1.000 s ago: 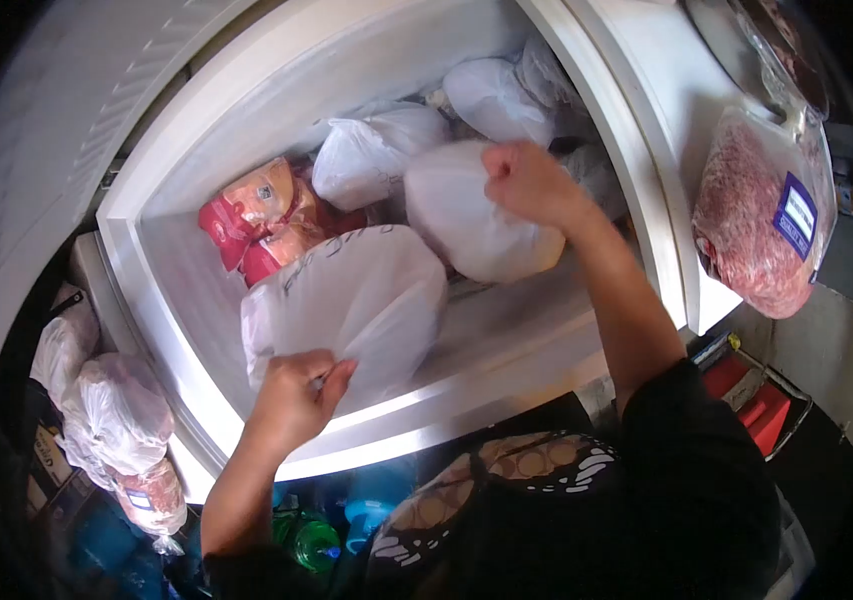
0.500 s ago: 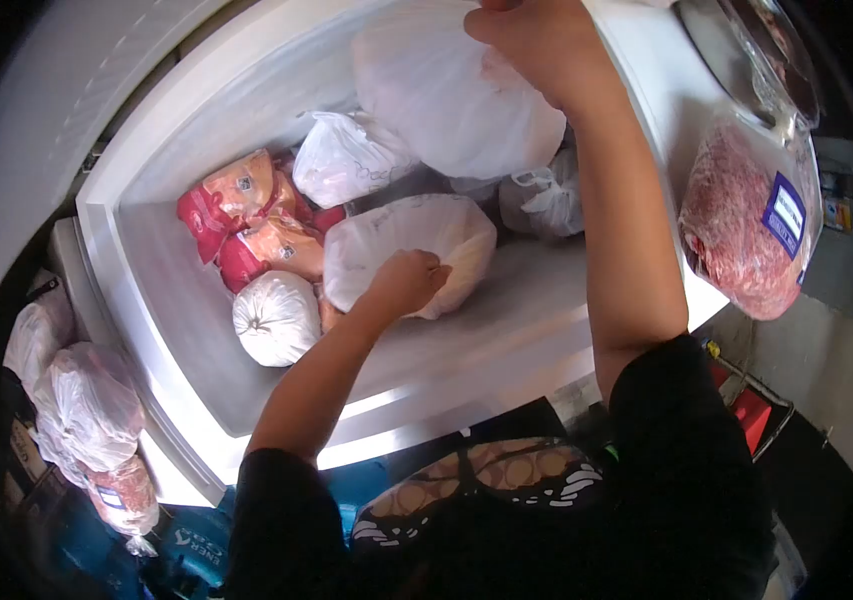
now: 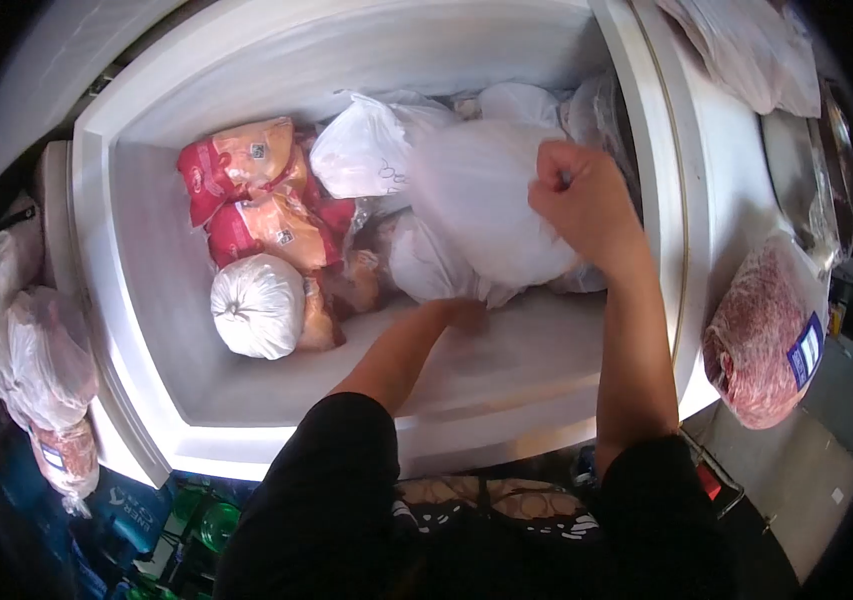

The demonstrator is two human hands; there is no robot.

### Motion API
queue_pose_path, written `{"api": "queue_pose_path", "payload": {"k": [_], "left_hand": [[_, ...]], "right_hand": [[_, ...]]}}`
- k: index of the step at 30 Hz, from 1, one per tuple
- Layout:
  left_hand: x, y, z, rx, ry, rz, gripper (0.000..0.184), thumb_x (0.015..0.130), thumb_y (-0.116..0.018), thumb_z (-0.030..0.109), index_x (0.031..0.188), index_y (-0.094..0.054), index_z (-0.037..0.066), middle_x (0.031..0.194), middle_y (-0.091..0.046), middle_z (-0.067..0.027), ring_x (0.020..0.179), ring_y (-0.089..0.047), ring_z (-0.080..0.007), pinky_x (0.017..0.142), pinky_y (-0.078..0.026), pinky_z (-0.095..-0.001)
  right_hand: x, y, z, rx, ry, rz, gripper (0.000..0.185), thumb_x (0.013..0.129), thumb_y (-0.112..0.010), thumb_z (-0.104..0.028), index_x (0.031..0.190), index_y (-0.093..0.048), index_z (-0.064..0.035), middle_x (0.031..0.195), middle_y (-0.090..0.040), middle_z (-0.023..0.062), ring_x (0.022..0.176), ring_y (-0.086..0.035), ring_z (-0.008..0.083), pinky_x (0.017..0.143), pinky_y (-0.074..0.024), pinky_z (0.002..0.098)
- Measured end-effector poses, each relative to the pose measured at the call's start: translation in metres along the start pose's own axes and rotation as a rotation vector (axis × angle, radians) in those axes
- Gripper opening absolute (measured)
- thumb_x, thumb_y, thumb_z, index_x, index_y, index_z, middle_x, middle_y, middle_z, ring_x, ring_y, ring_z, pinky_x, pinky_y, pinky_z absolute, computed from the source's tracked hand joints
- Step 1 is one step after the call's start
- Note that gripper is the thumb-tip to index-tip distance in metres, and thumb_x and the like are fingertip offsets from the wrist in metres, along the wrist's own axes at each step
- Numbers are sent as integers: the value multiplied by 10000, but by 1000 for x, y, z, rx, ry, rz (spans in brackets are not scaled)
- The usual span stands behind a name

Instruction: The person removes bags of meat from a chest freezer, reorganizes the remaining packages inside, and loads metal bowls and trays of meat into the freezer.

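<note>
A large white plastic bag (image 3: 486, 205) hangs inside the chest freezer, blurred by motion. My right hand (image 3: 578, 195) is closed at the bag's right side, its fingers pinched on the plastic. Low at the bag's bottom edge is my left hand (image 3: 464, 314), smeared and partly hidden, so its fingers do not show. Just above it sits another white bag (image 3: 429, 255). A knotted white bag with writing (image 3: 361, 150) lies behind, beside red and orange packs (image 3: 281, 228). Nearer the front left is a round tied white bag (image 3: 258, 308).
The freezer's white rim (image 3: 136, 320) surrounds the items. On the right ledge are a wrapped pack of red meat (image 3: 761, 335), a metal bowl (image 3: 789, 175) and a pale plastic bag (image 3: 746, 45). More bagged items (image 3: 46, 345) rest on the left ledge.
My right hand has come down from the top of the view with the large bag. My left hand has shifted right and lower. The whole view has turned slightly.
</note>
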State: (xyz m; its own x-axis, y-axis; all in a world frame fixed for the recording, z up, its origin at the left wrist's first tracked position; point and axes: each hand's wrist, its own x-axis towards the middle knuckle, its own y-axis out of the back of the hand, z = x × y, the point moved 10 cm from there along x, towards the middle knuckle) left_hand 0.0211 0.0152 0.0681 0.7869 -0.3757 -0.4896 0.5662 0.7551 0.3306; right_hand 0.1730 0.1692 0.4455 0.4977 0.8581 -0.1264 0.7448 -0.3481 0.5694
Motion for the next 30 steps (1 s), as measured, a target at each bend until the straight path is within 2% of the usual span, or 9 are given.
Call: {"api": "queue_pose_path", "payload": {"k": [3, 7, 11, 16, 20, 23, 26, 28, 30], "left_hand": [[-45, 14, -11, -382, 177, 211, 421, 788, -564, 349, 1099, -552, 65, 1066, -581, -135, 1001, -545, -291, 839, -450, -380], [-101, 27, -68, -96, 266, 314, 454, 801, -549, 314, 1191, -500, 87, 1047, -587, -114, 943, -567, -269, 800, -468, -365], [-200, 31, -92, -678, 709, 254, 384, 828, -496, 298, 1156, -508, 100, 950, -584, -114, 770, -593, -279, 537, -494, -432], [-253, 33, -79, -1119, 753, 406, 456, 873, -407, 411, 1268, -348, 191, 1093, -512, -134, 776, -593, -302, 506, -500, -453], [-296, 87, -37, -1255, 746, 695, 560, 884, -363, 466, 1358, -186, 226, 1230, -423, -155, 829, -584, -322, 559, -517, -444], [-313, 117, -16, -1220, 662, 770, 608, 882, -375, 464, 1383, -137, 216, 1266, -404, -171, 917, -566, -331, 583, -518, -436], [-318, 126, -11, -922, 670, 619, 687, 868, -444, 398, 1395, -85, 143, 1287, -382, -206, 1000, -537, -333, 719, -497, -435], [-306, 98, -71, -369, 578, 457, 750, 827, -518, 318, 1390, -79, 88, 1292, -369, -226, 1040, -515, -344, 823, -448, -421], [-302, 93, -85, -140, 543, 471, 796, 781, -576, 249, 1379, -93, 41, 1294, -362, -241, 1076, -491, -357, 902, -400, -401]], "right_hand": [[-12, -31, 28, 71, -161, -148, 138, 638, -527, -12, 609, -392, -25, 510, -389, 81, 477, -432, 145, 462, -365, 308], [-18, -72, 56, 55, -151, -241, 193, 661, -519, 22, 597, -350, -46, 540, -324, -16, 510, -339, 57, 441, -299, 251], [-24, -101, 65, 32, -84, -265, 125, 640, -523, -24, 604, -404, -21, 538, -404, 105, 504, -441, 206, 479, -356, 339], [-35, -134, 55, 253, -169, -225, 123, 639, -520, -10, 605, -403, -19, 546, -377, 90, 513, -388, 168, 482, -340, 322], [-44, -170, 52, 445, -238, -188, 173, 676, -539, 6, 613, -401, -77, 572, -382, -28, 540, -380, 67, 445, -313, 260], [-55, -214, 57, 591, -395, -207, 160, 679, -557, -3, 618, -431, -82, 576, -407, -28, 537, -399, 72, 444, -318, 259], [-68, -271, 64, 643, -538, -242, 125, 681, -572, -23, 645, -462, -73, 597, -440, -5, 546, -429, 93, 457, -341, 263], [-76, -316, 89, 612, -583, -249, 90, 683, -576, -46, 675, -487, -56, 624, -485, 28, 563, -472, 129, 479, -373, 286], [-88, -341, 111, 285, -550, -329, 77, 685, -575, -68, 718, -510, -43, 677, -534, 71, 613, -519, 174, 526, -410, 312]]}}
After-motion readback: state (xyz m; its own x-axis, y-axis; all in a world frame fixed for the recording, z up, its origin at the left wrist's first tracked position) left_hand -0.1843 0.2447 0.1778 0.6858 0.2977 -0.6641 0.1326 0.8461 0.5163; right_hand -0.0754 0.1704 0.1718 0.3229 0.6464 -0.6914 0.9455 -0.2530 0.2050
